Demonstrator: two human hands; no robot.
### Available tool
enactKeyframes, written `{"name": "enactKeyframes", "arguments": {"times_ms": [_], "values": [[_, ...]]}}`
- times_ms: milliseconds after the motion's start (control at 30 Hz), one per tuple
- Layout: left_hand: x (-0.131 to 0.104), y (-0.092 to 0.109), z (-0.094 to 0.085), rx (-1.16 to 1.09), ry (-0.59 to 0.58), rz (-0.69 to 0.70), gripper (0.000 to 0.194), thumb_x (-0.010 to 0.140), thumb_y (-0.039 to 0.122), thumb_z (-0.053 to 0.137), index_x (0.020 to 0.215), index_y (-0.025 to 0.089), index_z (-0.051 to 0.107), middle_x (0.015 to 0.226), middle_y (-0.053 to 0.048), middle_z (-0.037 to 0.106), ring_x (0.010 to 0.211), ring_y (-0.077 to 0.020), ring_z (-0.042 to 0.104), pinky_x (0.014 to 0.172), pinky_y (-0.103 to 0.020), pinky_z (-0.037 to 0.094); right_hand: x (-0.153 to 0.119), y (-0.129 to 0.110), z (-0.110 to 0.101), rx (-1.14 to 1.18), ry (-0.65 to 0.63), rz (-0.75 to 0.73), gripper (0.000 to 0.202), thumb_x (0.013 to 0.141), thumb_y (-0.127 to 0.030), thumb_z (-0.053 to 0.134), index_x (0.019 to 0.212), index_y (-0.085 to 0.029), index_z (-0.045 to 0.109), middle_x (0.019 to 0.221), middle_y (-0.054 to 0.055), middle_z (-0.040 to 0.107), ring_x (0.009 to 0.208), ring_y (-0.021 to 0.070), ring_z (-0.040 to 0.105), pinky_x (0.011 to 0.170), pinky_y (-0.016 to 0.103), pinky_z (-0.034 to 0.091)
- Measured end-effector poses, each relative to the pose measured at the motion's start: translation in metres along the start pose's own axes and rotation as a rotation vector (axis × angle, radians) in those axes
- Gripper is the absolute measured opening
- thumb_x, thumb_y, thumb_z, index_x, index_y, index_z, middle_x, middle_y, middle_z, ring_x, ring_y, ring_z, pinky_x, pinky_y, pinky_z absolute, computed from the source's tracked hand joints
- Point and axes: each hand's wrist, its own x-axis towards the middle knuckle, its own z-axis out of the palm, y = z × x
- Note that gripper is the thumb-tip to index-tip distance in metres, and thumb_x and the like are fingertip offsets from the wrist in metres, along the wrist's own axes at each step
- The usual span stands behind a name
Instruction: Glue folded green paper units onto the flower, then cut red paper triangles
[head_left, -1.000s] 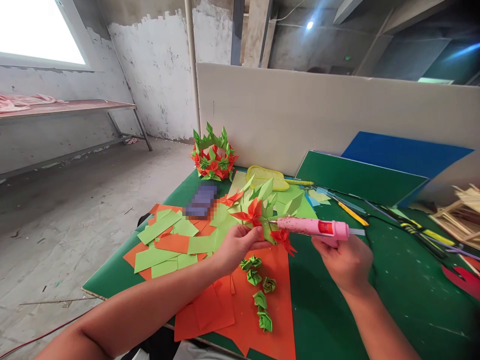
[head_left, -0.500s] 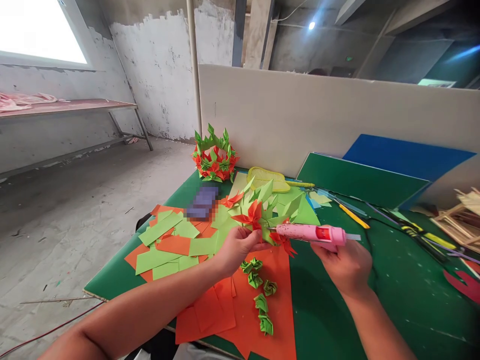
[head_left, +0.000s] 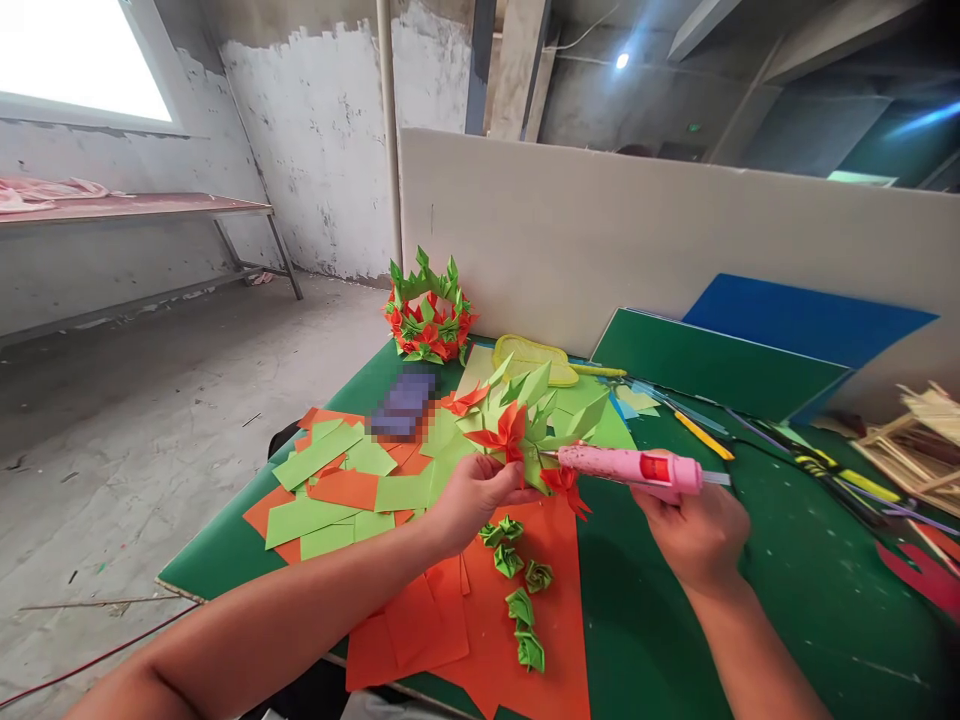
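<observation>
Near the middle, my left hand (head_left: pixel 480 500) pinches the lower edge of a green paper piece (head_left: pixel 536 400) with pointed leaves and orange flowers (head_left: pixel 504 432). My right hand (head_left: pixel 697 520) is wrapped round the handle of a pink glue gun (head_left: pixel 634 468). The gun's nozzle points left at the green paper just right of an orange flower; whether it touches is too small to tell. Below my left hand, several folded green paper rosettes (head_left: pixel 520 605) lie on an orange sheet (head_left: pixel 559 640).
A finished-looking green and orange paper crown (head_left: pixel 431 320) stands at the back left of the green table (head_left: pixel 652 640). Cut paper strips (head_left: pixel 319 455) and a blurred dark object (head_left: pixel 403 402) lie left. A yellow cutter (head_left: pixel 701 434), cables and a wooden frame (head_left: pixel 915 450) are right.
The glue gun and my right hand have shifted slightly right. My left hand keeps its hold on the paper piece, almost unmoved. The view has turned a little.
</observation>
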Motion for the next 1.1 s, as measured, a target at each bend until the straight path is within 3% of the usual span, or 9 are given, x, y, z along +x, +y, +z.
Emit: {"name": "enactKeyframes", "arguments": {"times_ms": [200, 467, 533, 600, 733, 800, 900, 1033, 1100], "values": [[0.001, -0.002, -0.002, 0.044, 0.024, -0.005, 0.037, 0.072, 0.047, 0.073, 0.066, 0.011, 0.07, 0.07, -0.007, 0.072, 0.084, -0.0253, 0.072, 0.091, -0.036, 0.053, 0.006, -0.002, -0.004, 0.019, 0.012, -0.011, 0.013, 0.084, -0.033, 0.065, 0.084, -0.019, 0.063, 0.055, 0.001, 0.056, 0.054, 0.0165, 0.058, 0.047, 0.025, 0.032], [0.003, -0.004, -0.004, 0.084, 0.021, -0.002, 0.037, 0.076, 0.047, 0.071, 0.084, 0.011, 0.074, 0.089, -0.01, 0.075, 0.087, -0.0236, 0.071, 0.096, -0.038, 0.05, 0.003, 0.002, -0.002, 0.07, -0.002, 0.037, 0.021, 0.083, -0.04, 0.067, 0.085, -0.019, 0.064, 0.062, 0.002, 0.062, 0.055, 0.016, 0.058, 0.047, 0.026, 0.03], [0.003, -0.003, -0.004, 0.06, 0.026, 0.003, 0.035, 0.075, 0.046, 0.071, 0.081, 0.011, 0.073, 0.087, -0.009, 0.074, 0.087, -0.0232, 0.071, 0.095, -0.037, 0.051, 0.0, 0.004, 0.0, 0.124, 0.029, 0.149, 0.028, 0.08, -0.045, 0.068, 0.083, -0.019, 0.062, 0.06, 0.002, 0.06, 0.051, 0.0163, 0.056, 0.046, 0.026, 0.031], [0.003, -0.003, -0.003, 0.051, 0.04, -0.003, 0.035, 0.074, 0.046, 0.072, 0.074, 0.012, 0.071, 0.081, -0.007, 0.074, 0.083, -0.0222, 0.071, 0.094, -0.036, 0.051, -0.001, 0.003, 0.004, 0.333, 0.045, 0.348, 0.034, 0.079, -0.05, 0.067, 0.087, -0.019, 0.058, 0.059, 0.0, 0.057, 0.047, 0.0156, 0.053, 0.045, 0.026, 0.034], [0.001, -0.003, -0.003, 0.059, 0.085, -0.015, 0.036, 0.072, 0.046, 0.074, 0.064, 0.012, 0.066, 0.066, -0.002, 0.068, 0.073, -0.0199, 0.071, 0.091, -0.034, 0.051, 0.002, 0.0, 0.012, 1.013, -0.132, 0.719, 0.03, 0.087, -0.051, 0.055, 0.094, -0.024, 0.046, 0.061, -0.005, 0.054, 0.043, 0.0125, 0.05, 0.041, 0.025, 0.039], [0.001, -0.003, -0.003, 0.044, 0.12, -0.002, 0.036, 0.07, 0.046, 0.075, 0.063, 0.012, 0.065, 0.063, -0.001, 0.065, 0.07, -0.0186, 0.071, 0.088, -0.033, 0.052, 0.002, 0.001, 0.019, 1.133, -0.165, 0.818, 0.028, 0.09, -0.052, 0.05, 0.09, -0.024, 0.045, 0.062, -0.005, 0.054, 0.046, 0.0122, 0.051, 0.042, 0.024, 0.041], [0.002, -0.003, -0.002, -0.002, 0.154, 0.04, 0.033, 0.069, 0.043, 0.076, 0.067, 0.012, 0.067, 0.067, -0.002, 0.067, 0.069, -0.0161, 0.069, 0.085, -0.031, 0.054, -0.006, 0.011, 0.032, 1.009, -0.207, 0.891, 0.035, 0.091, -0.057, 0.044, 0.085, -0.023, 0.047, 0.067, -0.002, 0.056, 0.054, 0.0128, 0.054, 0.047, 0.024, 0.044], [0.005, -0.002, -0.001, -0.039, 0.173, 0.108, 0.031, 0.068, 0.041, 0.077, 0.075, 0.011, 0.07, 0.075, -0.004, 0.07, 0.075, -0.0171, 0.068, 0.082, -0.031, 0.056, -0.022, 0.03, 0.048, 0.618, -0.532, 0.751, 0.047, 0.092, -0.063, 0.026, 0.079, -0.023, 0.047, 0.063, -0.002, 0.053, 0.05, 0.0133, 0.047, 0.049, 0.026, 0.039], [0.006, -0.001, -0.002, -0.042, 0.196, 0.141, 0.032, 0.068, 0.041, 0.077, 0.075, 0.011, 0.07, 0.076, -0.005, 0.07, 0.078, -0.0182, 0.068, 0.08, -0.031, 0.057, -0.029, 0.038, 0.053, 0.506, -0.637, 0.688, 0.051, 0.089, -0.068, 0.028, 0.076, -0.023, 0.048, 0.064, 0.001, 0.054, 0.056, 0.0162, 0.05, 0.052, 0.028, 0.037]]}}
